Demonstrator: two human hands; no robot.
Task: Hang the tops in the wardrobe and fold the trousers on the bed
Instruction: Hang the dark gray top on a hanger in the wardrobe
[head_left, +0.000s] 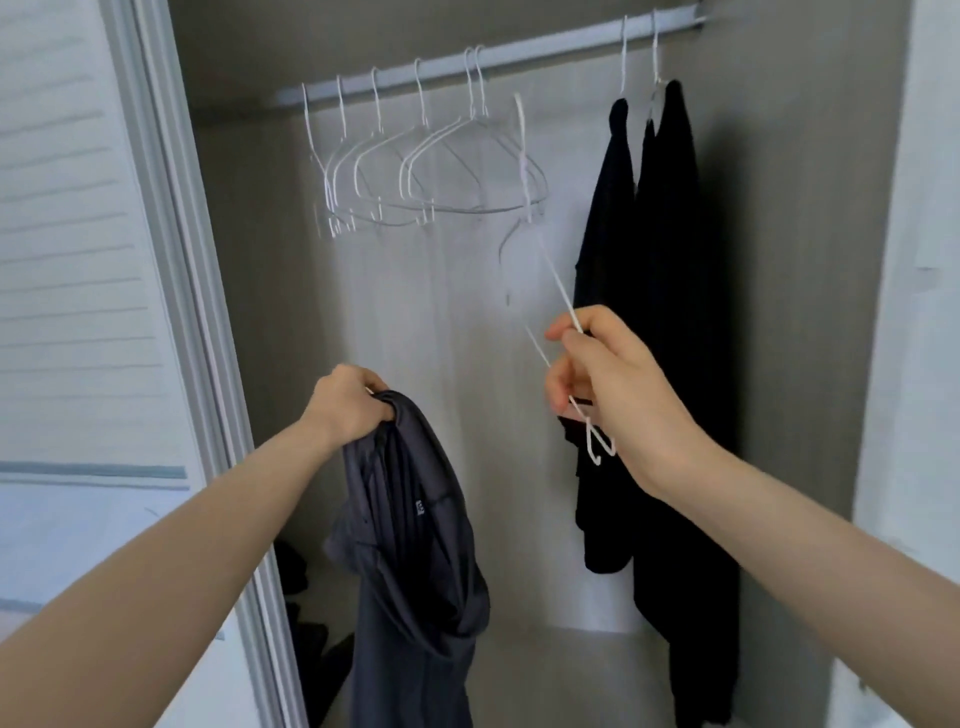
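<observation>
In right hand (613, 384), thin wire hanger (558, 288).

At the open wardrobe, the left hand (349, 402) grips a dark grey top (415, 561) at lower centre, while the right hand (602, 384) holds a white wire hanger (558, 291). Empty hangers (415, 171) line the rail (519, 52) above; two black garments (654, 312) hang at right.

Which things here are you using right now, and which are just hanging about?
In use:
left hand gripping grey top
right hand holding white hanger
rail

Just there:
empty hangers
two black garments, already hung
</observation>
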